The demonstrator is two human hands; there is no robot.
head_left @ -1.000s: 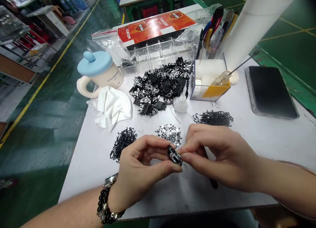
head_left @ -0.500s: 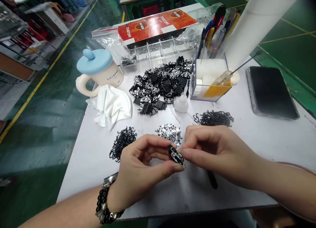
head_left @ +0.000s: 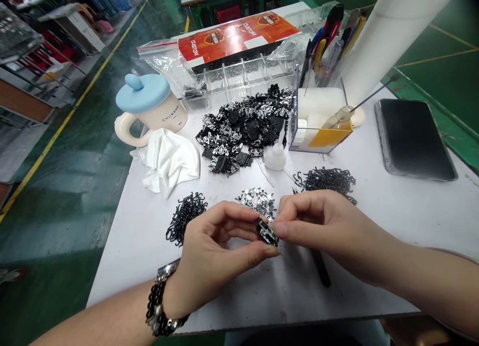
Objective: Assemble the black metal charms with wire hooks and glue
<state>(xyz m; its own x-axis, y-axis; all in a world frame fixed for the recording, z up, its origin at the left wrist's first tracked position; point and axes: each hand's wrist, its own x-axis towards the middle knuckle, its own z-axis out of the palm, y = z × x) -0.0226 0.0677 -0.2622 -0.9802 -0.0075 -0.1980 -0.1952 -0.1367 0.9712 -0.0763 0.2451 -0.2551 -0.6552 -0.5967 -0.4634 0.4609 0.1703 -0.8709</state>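
- Black and silver, a small blocky part (head_left: 267, 232) is hanging above a white tabletop (head_left: 239, 306), between two bare hands.
- The left hand (head_left: 213, 246) is gripping it between thumb and fingertips.
- The right hand (head_left: 333, 231) is pinching its right edge with thumb and forefinger; whether a tinier piece is also sitting between those fingertips, one cannot tell.
- Beyond the fingers, a scatter of tiny shiny metal pieces (head_left: 257, 200) is lying between a left pile of thin black hooks (head_left: 186, 218) and a right pile of similar black hooks (head_left: 329, 180).
- A slim black tool (head_left: 320, 268) is resting on the tabletop, partly hidden by the right hand.
- Edge-only holds are leaving the part open to slipping: a loosening left thumb could be dropping it.
- Uneven pressure from the right fingertips could be bending a thin bit or springing it into the scatter, where it would likely be getting lost.
- The right knuckles, near their pile, could be nudging hooks astray.
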